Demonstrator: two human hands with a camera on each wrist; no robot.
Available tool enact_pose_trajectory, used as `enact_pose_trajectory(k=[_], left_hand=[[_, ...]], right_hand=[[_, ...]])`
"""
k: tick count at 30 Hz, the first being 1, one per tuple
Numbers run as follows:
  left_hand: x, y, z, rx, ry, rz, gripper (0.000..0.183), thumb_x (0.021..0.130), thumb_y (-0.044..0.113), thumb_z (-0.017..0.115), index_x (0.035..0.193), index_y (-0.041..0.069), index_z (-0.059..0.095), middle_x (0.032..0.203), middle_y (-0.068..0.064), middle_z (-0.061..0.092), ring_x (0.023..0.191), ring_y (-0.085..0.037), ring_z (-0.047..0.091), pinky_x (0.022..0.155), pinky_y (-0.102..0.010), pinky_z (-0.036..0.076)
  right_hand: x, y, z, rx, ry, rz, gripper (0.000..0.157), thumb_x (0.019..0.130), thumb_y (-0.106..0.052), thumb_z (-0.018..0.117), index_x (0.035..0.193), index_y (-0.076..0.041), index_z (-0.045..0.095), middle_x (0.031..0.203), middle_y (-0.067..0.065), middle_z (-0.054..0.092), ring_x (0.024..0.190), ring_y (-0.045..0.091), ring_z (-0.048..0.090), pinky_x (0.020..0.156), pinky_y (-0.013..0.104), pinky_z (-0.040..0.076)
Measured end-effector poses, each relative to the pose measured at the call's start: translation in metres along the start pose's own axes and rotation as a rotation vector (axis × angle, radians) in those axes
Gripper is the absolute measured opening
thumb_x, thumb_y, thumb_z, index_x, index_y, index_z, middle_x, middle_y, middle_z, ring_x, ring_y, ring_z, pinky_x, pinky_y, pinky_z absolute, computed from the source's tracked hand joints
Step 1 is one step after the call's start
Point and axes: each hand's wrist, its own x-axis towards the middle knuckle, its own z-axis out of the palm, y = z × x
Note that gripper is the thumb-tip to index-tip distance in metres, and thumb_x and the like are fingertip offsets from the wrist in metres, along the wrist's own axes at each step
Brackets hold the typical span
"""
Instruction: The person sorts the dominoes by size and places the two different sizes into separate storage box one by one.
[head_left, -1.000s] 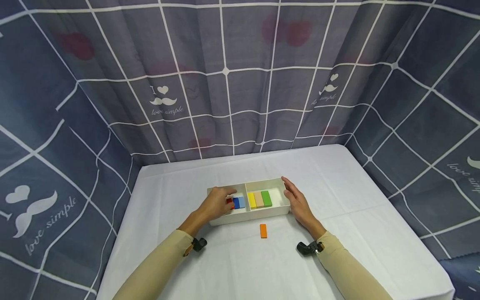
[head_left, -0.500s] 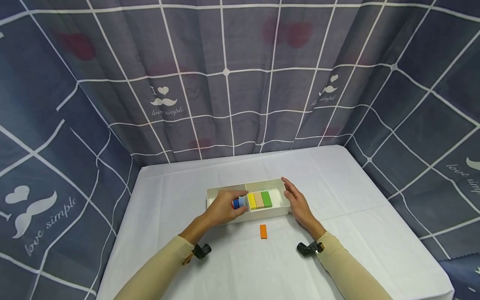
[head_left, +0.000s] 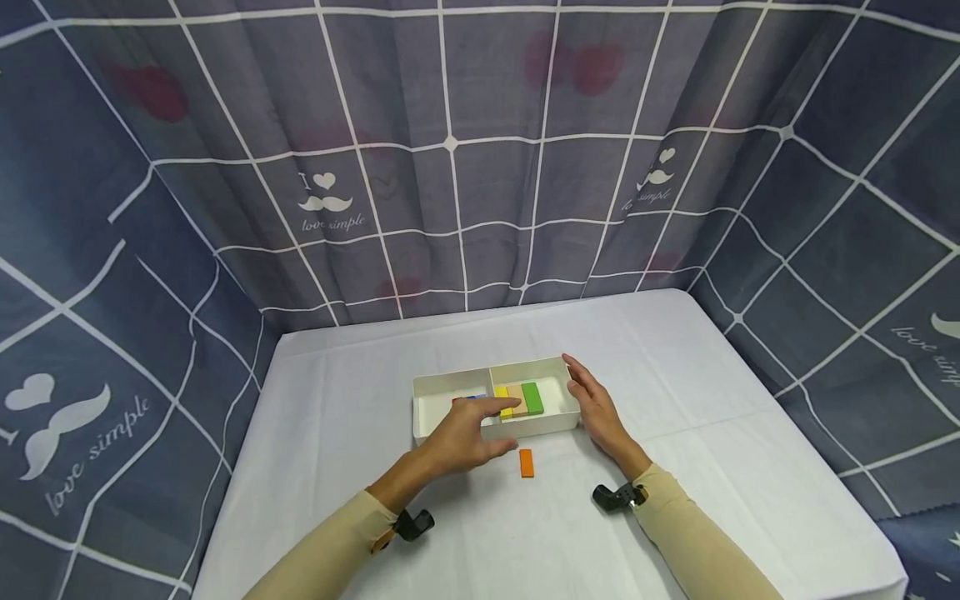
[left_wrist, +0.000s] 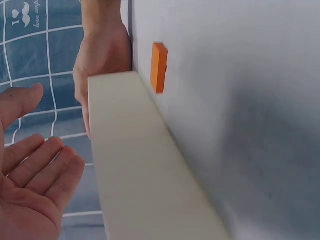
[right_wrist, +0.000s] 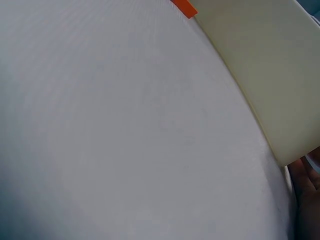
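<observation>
A cream two-compartment box [head_left: 540, 427] stands on the white cloth. Its right compartment holds a yellow block [head_left: 501, 390], a tan block [head_left: 517, 390] and a green block [head_left: 533, 398] side by side. Red and blue blocks in the left compartment are mostly hidden behind my left hand [head_left: 459, 437]. That hand hovers over the box's front wall, thumb and fingers spread, holding nothing; the left wrist view shows its bare palm [left_wrist: 30, 200]. An orange block [head_left: 527, 463] lies in front of the box, just right of the left thumb. My right hand [head_left: 597, 408] rests straight-fingered against the box's right end.
The white cloth [head_left: 360, 367] covers the table, whose far edge meets a dark checked curtain [head_left: 487, 192]. More curtain hangs close along the left and right sides. A black wrist camera [head_left: 615, 497] sits on the right forearm.
My left hand has come from the red and blue blocks in the left compartment, moving right and toward me, and its fingers have spread. The right hand, box and orange block have stayed put.
</observation>
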Motion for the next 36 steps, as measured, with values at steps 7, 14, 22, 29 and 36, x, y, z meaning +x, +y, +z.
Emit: enact_pose_trajectory(k=[7,14,22,29,36], left_hand=[[-0.006,0.004,0.012,-0.012,-0.020,0.020,0.058,0.093,0.011,0.088,0.147,0.003,0.069,0.146,-0.013,0.072,0.124,-0.033,0.076,0.106,-0.044,0.062],[-0.010,0.001,0.026,-0.029,-0.037,0.029,0.058,0.092,0.009,0.087,0.146,0.001,0.068,0.148,-0.011,0.071,0.124,-0.037,0.076,0.107,-0.044,0.062],[-0.013,-0.002,0.040,-0.003,-0.039,0.060,0.058,0.091,0.009,0.090,0.144,0.000,0.069,0.144,-0.012,0.073,0.129,-0.030,0.074,0.108,-0.033,0.060],[-0.016,-0.007,0.052,0.029,-0.035,0.023,0.057,0.090,0.010,0.091,0.143,0.002,0.071,0.141,-0.009,0.076,0.130,-0.021,0.072,0.109,-0.031,0.059],[-0.017,-0.016,0.064,0.052,-0.036,-0.014,0.054,0.090,0.010,0.090,0.140,0.000,0.072,0.138,-0.011,0.077,0.131,-0.020,0.072,0.112,-0.034,0.058]], right_hand=[[-0.001,0.001,0.000,-0.003,0.006,-0.006,0.052,0.119,-0.023,0.045,0.171,-0.020,0.041,0.176,0.014,0.039,0.165,0.039,0.032,0.134,0.062,0.025],[-0.001,0.001,0.000,0.013,-0.005,-0.012,0.052,0.119,-0.024,0.044,0.171,-0.019,0.040,0.176,0.015,0.038,0.165,0.040,0.031,0.134,0.063,0.024],[-0.001,-0.001,0.000,0.003,-0.003,-0.011,0.052,0.119,-0.021,0.045,0.171,-0.018,0.040,0.176,0.017,0.039,0.164,0.040,0.033,0.133,0.063,0.026],[-0.001,-0.003,0.000,0.010,-0.002,-0.009,0.052,0.119,-0.020,0.045,0.170,-0.016,0.041,0.176,0.017,0.039,0.165,0.040,0.033,0.134,0.062,0.025],[-0.001,-0.004,0.000,0.020,-0.006,-0.011,0.052,0.118,-0.019,0.046,0.170,-0.015,0.041,0.175,0.018,0.040,0.165,0.040,0.033,0.134,0.062,0.025]])
